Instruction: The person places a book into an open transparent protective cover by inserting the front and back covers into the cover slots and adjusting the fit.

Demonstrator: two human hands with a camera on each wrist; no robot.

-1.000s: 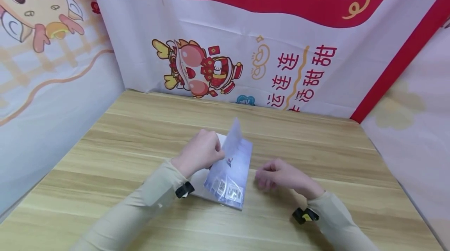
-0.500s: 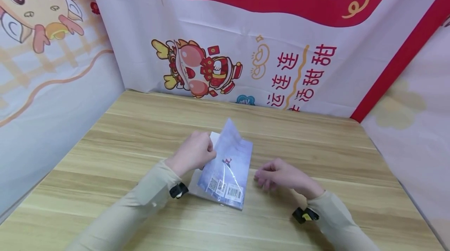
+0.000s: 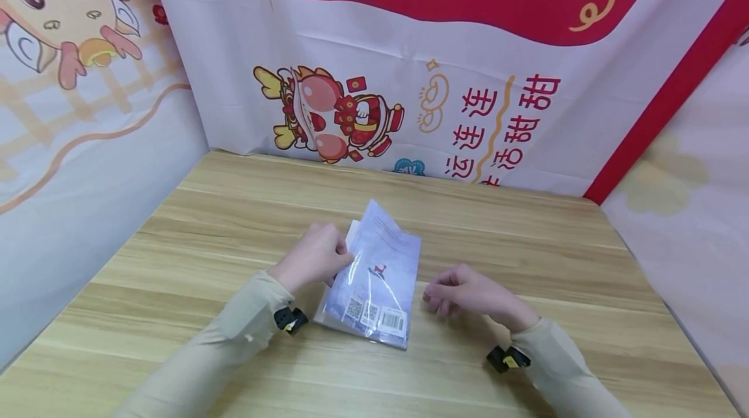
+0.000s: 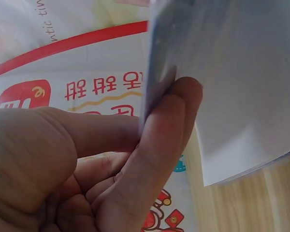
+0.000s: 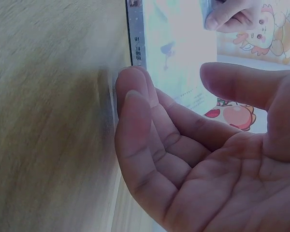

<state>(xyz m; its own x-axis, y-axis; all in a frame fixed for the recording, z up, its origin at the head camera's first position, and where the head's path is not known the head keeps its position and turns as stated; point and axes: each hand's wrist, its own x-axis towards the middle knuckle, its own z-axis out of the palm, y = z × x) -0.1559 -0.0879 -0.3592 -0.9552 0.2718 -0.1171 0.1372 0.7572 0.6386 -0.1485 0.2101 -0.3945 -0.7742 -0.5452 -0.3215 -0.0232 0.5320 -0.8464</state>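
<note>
A thin book (image 3: 374,288) with a glossy pale-blue back cover lies in the middle of the wooden table. Its cover carries a small red figure and several printed codes. My left hand (image 3: 316,254) pinches the cover's left edge between thumb and fingers and holds it raised, tilted over a white page (image 4: 251,130). Just right of the spine, my right hand (image 3: 468,291) rests by the table with loosely curled fingers and holds nothing. In the right wrist view its fingertips (image 5: 135,82) are close to the spine, and the thumb stands apart from them.
The wooden table (image 3: 526,242) reaches back to a white and red printed cloth (image 3: 363,28). More printed cloth hangs along the left and right sides. A black band (image 3: 290,319) is on the left wrist, another black band (image 3: 508,359) on the right.
My left hand has moved left and slightly toward me, bringing the cover over and down, so more of its blue face shows. The right hand has stayed in place.
</note>
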